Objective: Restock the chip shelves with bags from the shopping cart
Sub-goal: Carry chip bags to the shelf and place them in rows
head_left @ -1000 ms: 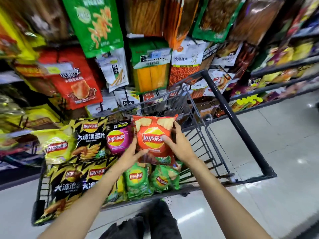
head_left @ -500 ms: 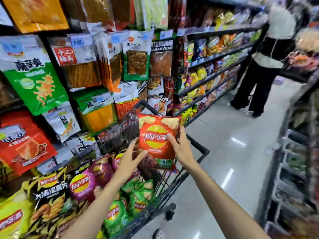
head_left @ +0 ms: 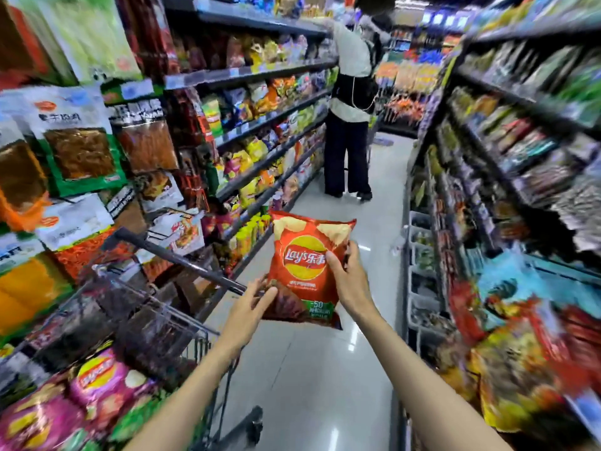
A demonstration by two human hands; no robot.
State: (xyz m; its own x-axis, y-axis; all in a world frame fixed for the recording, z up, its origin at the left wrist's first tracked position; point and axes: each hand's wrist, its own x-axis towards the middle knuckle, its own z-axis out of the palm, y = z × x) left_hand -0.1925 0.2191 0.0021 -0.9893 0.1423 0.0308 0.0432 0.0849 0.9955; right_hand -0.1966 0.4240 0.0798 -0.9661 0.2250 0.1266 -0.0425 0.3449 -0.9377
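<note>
A red Lay's chip bag (head_left: 309, 265) is held upright in mid-air over the aisle floor (head_left: 312, 369), just right of the shopping cart (head_left: 156, 320). The right hand (head_left: 349, 281) grips the bag's right edge, thumb across the front beside the logo and fingers curled behind. The left hand (head_left: 250, 304) touches the bag's lower left corner with nearly straight fingers; it seems to steady the bag rather than clasp it, though blur makes this hard to judge.

The cart stands at the near left, its dark handle (head_left: 175, 258) slanting toward the bag. Pink Lay's bags (head_left: 100, 379) and green bags (head_left: 136, 421) lie in its basket.

Left shelves (head_left: 260, 125) hold rows of snack packets running far down the aisle. Right shelves (head_left: 507, 151) are blurred. At the far end another person (head_left: 349, 118) in dark trousers stands facing the left shelves, one arm raised to an upper shelf.
</note>
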